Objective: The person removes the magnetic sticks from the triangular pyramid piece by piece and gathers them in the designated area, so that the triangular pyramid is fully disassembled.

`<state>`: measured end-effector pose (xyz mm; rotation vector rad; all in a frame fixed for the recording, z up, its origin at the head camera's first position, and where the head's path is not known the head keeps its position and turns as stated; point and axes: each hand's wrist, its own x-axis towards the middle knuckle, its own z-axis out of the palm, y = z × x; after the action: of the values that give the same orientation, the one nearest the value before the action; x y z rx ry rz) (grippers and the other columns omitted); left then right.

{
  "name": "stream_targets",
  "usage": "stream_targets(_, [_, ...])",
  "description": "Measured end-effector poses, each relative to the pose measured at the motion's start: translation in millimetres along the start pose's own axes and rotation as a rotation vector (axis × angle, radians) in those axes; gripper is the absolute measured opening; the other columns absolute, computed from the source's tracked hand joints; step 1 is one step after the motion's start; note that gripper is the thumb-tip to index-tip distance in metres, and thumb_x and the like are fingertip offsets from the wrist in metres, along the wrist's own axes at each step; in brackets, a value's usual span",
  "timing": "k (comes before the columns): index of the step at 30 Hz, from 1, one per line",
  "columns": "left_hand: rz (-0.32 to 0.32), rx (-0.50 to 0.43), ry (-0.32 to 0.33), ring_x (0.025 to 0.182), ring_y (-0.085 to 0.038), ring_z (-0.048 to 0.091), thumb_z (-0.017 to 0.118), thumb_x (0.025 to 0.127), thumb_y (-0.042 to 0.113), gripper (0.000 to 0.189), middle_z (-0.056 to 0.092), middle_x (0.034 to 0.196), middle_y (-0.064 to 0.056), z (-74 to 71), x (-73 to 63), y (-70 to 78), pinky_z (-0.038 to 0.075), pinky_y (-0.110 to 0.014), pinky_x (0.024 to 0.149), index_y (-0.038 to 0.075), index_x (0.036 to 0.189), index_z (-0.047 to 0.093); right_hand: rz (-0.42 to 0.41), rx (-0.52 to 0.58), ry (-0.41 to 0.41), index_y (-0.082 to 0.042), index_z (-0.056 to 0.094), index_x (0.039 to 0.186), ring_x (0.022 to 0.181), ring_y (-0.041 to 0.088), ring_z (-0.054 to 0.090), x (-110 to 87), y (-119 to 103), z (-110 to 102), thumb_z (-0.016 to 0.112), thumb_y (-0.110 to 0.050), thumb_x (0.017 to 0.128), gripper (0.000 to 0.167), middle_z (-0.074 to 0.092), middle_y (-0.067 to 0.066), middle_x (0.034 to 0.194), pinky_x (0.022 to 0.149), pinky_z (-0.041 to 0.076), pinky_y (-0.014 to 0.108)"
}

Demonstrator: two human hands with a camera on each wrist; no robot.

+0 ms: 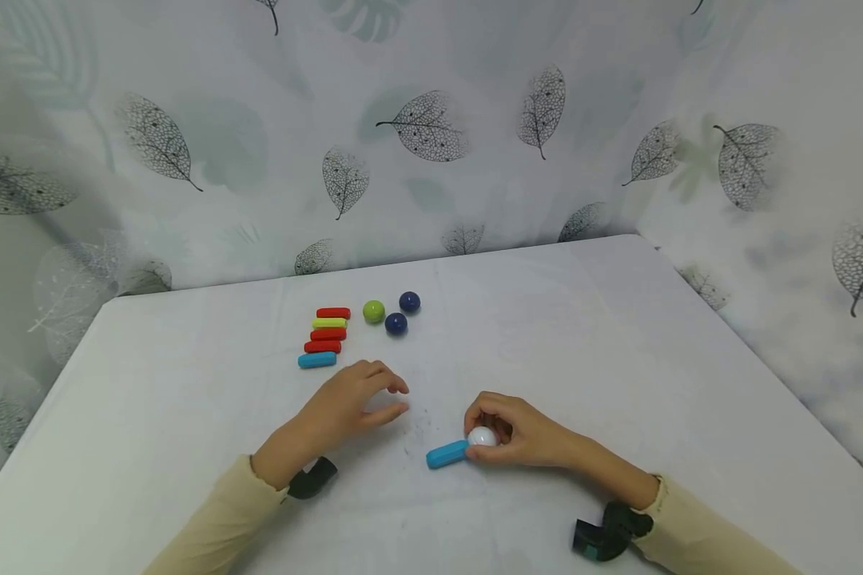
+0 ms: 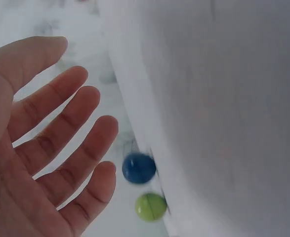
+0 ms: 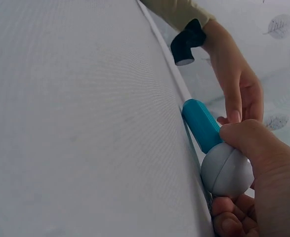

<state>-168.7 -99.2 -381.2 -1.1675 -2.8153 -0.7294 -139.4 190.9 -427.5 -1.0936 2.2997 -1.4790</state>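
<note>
My right hand (image 1: 521, 431) grips a white ball (image 1: 483, 437) low on the table, thumb on the near side and fingers curled behind it. In the right wrist view the ball (image 3: 227, 170) shows a seam around its middle. Against it lies a blue faceted stick (image 1: 447, 454), its right end by the thumb; the same stick (image 3: 202, 125) looks teal from the wrist. To the left, my left hand (image 1: 348, 403) hovers over the table with loosely bent fingers and nothing in it. Its palm and spread fingers (image 2: 61, 138) fill the left side of the left wrist view.
Beyond the left hand, a column of short sticks lies on the table: red (image 1: 333, 313), yellow (image 1: 329, 323) and blue (image 1: 317, 360). Beside them sit a green ball (image 1: 374, 311) and two dark blue balls (image 1: 396, 323). A leaf-patterned curtain (image 1: 431, 176) stands behind the white table (image 1: 561, 319).
</note>
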Motion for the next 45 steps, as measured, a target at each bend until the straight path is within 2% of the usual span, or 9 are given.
stream_targets(6, [0.041, -0.147, -0.137, 0.093, -0.012, 0.060, 0.068, 0.092, 0.030, 0.026, 0.064, 0.100, 0.003, 13.5, -0.9, 20.1, 0.052, -0.027, 0.084, 0.013, 0.112, 0.067, -0.011, 0.004, 0.005, -0.014, 0.062, 0.101, 0.062, 0.013, 0.048, -0.3, 0.8, 0.8, 0.076, -0.013, 0.085, 0.022, 0.057, 0.000, 0.086, 0.053, 0.039, 0.017])
stream_targets(10, [0.023, -0.200, -0.211, 0.092, -0.009, 0.058, 0.068, 0.092, 0.032, 0.029, 0.062, 0.100, 0.005, 18.7, -2.1, 30.7, 0.051, -0.024, 0.081, 0.015, 0.116, 0.065, -0.014, 0.000, 0.009, -0.012, 0.062, 0.102, 0.061, 0.018, 0.049, -0.5, 1.4, 0.7, 0.077, -0.010, 0.083, 0.024, 0.058, 0.003, 0.087, 0.052, 0.039, 0.017])
stream_targets(13, [0.008, -0.227, -0.234, 0.089, -0.007, 0.056, 0.068, 0.092, 0.032, 0.029, 0.060, 0.099, 0.006, 21.2, -3.4, 34.8, 0.050, -0.022, 0.078, 0.016, 0.116, 0.063, -0.009, -0.005, 0.010, -0.012, 0.062, 0.103, 0.061, 0.018, 0.048, -0.6, 1.6, -0.1, 0.078, -0.010, 0.083, 0.025, 0.059, 0.003, 0.087, 0.052, 0.039, 0.017])
stream_targets(23, [0.025, -0.219, -0.250, 0.087, -0.004, 0.056, 0.072, 0.090, 0.026, 0.028, 0.059, 0.097, 0.008, 30.3, -5.4, 39.2, 0.050, -0.020, 0.081, 0.016, 0.115, 0.064, -0.048, -0.007, 0.013, -0.012, 0.062, 0.104, 0.062, 0.020, 0.050, 0.3, 2.0, -0.5, 0.078, -0.009, 0.083, 0.027, 0.059, 0.003, 0.089, 0.052, 0.041, 0.018])
stream_targets(30, [0.024, -0.184, -0.216, 0.082, -0.004, 0.055, 0.072, 0.090, 0.024, 0.025, 0.060, 0.096, 0.007, 32.7, -5.6, 42.1, 0.050, -0.019, 0.076, 0.016, 0.112, 0.064, -0.089, -0.042, 0.024, -0.012, 0.062, 0.103, 0.061, 0.018, 0.049, -0.2, 4.7, -0.5, 0.078, -0.008, 0.082, 0.027, 0.059, 0.002, 0.088, 0.051, 0.041, 0.019])
stream_targets(35, [0.025, -0.202, -0.189, 0.080, -0.004, 0.054, 0.073, 0.089, 0.022, 0.024, 0.059, 0.090, 0.007, 35.1, -4.7, 43.0, 0.049, -0.019, 0.072, 0.015, 0.110, 0.065, -0.066, -0.016, 0.030, -0.015, 0.063, 0.103, 0.062, 0.016, 0.049, 0.2, 2.5, 0.5, 0.078, -0.010, 0.082, 0.026, 0.059, -0.001, 0.090, 0.053, 0.042, 0.020])
stream_targets(39, [0.023, -0.215, -0.181, 0.079, -0.002, 0.053, 0.073, 0.089, 0.022, 0.023, 0.059, 0.086, 0.009, 36.5, -3.9, 44.5, 0.048, -0.019, 0.072, 0.014, 0.109, 0.065, -0.087, -0.006, 0.033, -0.014, 0.063, 0.103, 0.063, 0.016, 0.049, 0.0, 3.8, 1.0, 0.078, -0.008, 0.082, 0.027, 0.059, 0.000, 0.091, 0.053, 0.042, 0.020])
stream_targets(45, [0.001, -0.233, -0.213, 0.079, -0.002, 0.053, 0.072, 0.090, 0.020, 0.022, 0.059, 0.086, 0.010, 36.8, -3.0, 42.4, 0.048, -0.020, 0.076, 0.014, 0.110, 0.066, -0.108, 0.029, 0.014, -0.012, 0.063, 0.104, 0.060, 0.017, 0.048, 0.7, 3.5, 1.7, 0.077, -0.005, 0.083, 0.026, 0.060, 0.003, 0.092, 0.052, 0.042, 0.018])
